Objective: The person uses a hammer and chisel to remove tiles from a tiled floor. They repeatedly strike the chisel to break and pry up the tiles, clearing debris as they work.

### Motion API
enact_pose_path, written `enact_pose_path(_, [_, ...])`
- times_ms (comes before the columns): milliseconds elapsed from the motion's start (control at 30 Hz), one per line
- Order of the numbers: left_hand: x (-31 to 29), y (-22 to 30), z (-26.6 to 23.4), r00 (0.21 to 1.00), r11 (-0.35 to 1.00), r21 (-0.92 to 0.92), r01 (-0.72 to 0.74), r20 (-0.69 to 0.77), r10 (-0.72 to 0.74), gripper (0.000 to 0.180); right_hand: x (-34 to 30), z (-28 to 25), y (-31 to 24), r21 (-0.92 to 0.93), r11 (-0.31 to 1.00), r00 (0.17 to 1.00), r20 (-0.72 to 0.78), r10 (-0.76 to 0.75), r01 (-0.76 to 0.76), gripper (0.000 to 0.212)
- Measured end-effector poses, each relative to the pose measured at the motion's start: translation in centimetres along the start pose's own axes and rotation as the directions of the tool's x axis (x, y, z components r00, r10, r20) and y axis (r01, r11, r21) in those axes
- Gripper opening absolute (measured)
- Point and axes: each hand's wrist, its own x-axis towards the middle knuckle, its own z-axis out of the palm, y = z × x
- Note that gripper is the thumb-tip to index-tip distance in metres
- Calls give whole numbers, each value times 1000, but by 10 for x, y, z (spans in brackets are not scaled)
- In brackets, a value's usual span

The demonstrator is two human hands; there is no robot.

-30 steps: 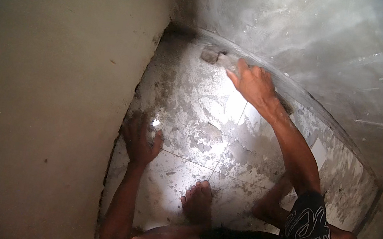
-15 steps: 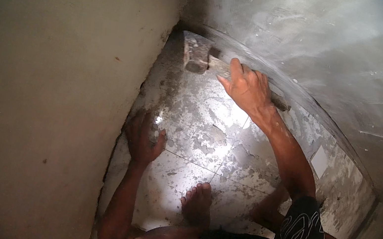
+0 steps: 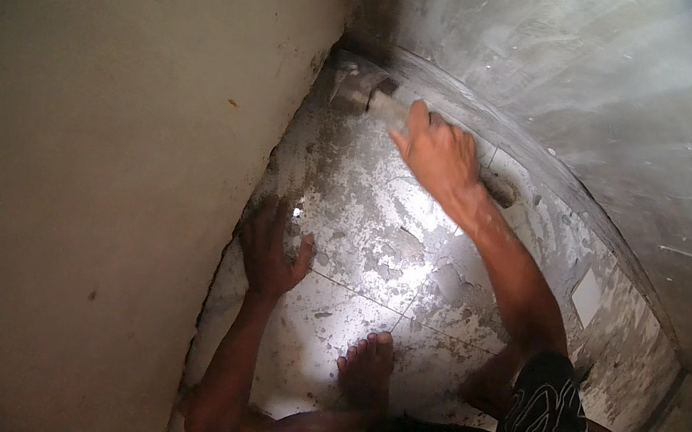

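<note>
My right hand (image 3: 442,154) is closed around the wooden handle of a hammer (image 3: 388,108) near the far corner. The hammer's heavy metal head is blurred and lies low by the floor, close to where the two walls meet. The butt of the handle sticks out past my wrist, toward the right wall. Beside the left wall, my left hand (image 3: 273,250) rests on the floor with its fingers stretched and thumb apart, holding nothing. Under both hands the tiled floor (image 3: 377,248) is patched with grey and white residue and lit by a bright spot.
A pale wall (image 3: 116,180) stands close on the left. A grey plastered wall (image 3: 602,85) curves along the far right side. Near its base lies a white tile piece (image 3: 586,298). My bare foot (image 3: 365,368) is on the floor between my arms.
The hammer head has dropped toward the floor and blurred, with my right hand still gripping the handle. My left hand stays by the wall; the whole view has shifted slightly.
</note>
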Motion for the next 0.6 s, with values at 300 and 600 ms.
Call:
enact_pose_path(300, [3, 5, 1, 999, 1000, 26, -8, 31, 7, 65, 23, -5, 26, -45, 993, 985, 122, 118, -113, 39])
enact_pose_path(600, [1, 9, 2, 999, 1000, 2, -13, 35, 12, 65, 21, 19, 59, -94, 995, 999, -10, 32, -33, 41])
